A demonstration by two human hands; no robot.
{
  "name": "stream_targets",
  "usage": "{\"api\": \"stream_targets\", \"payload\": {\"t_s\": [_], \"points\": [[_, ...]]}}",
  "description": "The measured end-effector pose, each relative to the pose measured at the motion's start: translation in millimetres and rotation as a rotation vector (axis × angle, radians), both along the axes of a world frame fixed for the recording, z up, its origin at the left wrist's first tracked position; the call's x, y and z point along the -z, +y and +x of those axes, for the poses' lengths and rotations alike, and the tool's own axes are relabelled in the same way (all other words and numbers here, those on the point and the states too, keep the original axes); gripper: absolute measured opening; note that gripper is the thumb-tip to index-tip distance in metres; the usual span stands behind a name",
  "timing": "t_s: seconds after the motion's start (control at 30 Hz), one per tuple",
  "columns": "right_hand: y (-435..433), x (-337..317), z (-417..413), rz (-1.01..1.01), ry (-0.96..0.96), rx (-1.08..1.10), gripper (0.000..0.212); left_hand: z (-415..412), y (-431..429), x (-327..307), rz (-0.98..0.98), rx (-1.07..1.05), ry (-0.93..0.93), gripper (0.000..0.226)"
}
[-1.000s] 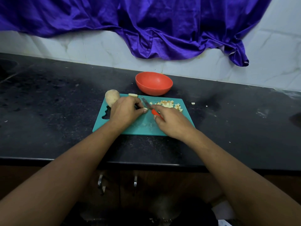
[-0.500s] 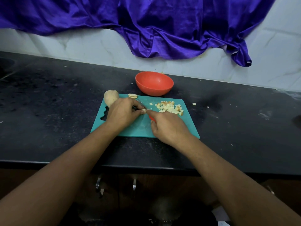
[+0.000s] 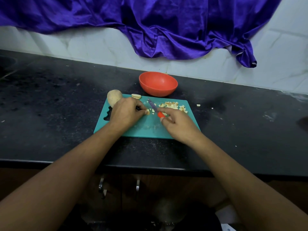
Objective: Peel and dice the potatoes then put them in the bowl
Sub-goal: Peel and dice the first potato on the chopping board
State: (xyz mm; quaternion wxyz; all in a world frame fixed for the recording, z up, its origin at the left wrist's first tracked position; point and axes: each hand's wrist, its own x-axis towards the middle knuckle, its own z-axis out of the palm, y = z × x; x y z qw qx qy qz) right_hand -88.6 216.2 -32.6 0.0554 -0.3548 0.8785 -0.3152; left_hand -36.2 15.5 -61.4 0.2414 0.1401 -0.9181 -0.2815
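One small pale potato piece is the item under work. The left hand pinches it between curled fingertips and holds it down on the flat teal plastic cutting board. Just right of that pinch, the right hand is wrapped round the orange-red handle of a short knife. Its dark blade angles away from the hand and stands beside the piece, with fragments lying round it.

Assessment: the step in hand is dicing, and it is part done. The next move calls for a short downward cut close to the left fingertips, which should stay tucked back from the edge.

Count, working outward from the grip:
- One heap of diced potato, beyond the right hand; the cubes are too small to number.
- One short stack of potato slices, beyond the left hand; the number in it cannot be told.
- One whole potato, brown-skinned and apparently unpeeled, touching the far side of the left hand.
- One round orange-red plastic bowl, beyond the board; no potato shows in it.
- Two stray bits on the black stone counter, right of the board.

Peeling and loading the bowl remain outstanding.
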Motion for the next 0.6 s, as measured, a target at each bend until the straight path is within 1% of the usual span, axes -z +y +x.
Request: {"api": "stream_targets", "payload": {"t_s": [0.17, 0.33, 0.4, 0.5, 0.6], "points": [[-15, -4, 17, 0.192, 0.193, -0.004, 0.048, 0, -1, 2, -0.005, 0.007, 0.008, 0.008], [-21, 1, 19, 0.223, 0.256, 0.013, 0.048, -2, -3, 3, -0.024, 0.010, 0.017, 0.008], [-22, 2, 22, 0.252, 0.310, 0.026, 0.049, -1, -2, 3, -0.034, 0.010, 0.013, 0.008], [-22, 1, 24, 0.343, 0.397, -0.005, 0.051, -1, -1, 1, -0.036, 0.004, 0.015, 0.008], [-23, -5, 23, 0.423, 0.417, -0.046, 0.051, 1, 0, 0, -0.027, -0.002, 0.017, 0.006]]}}
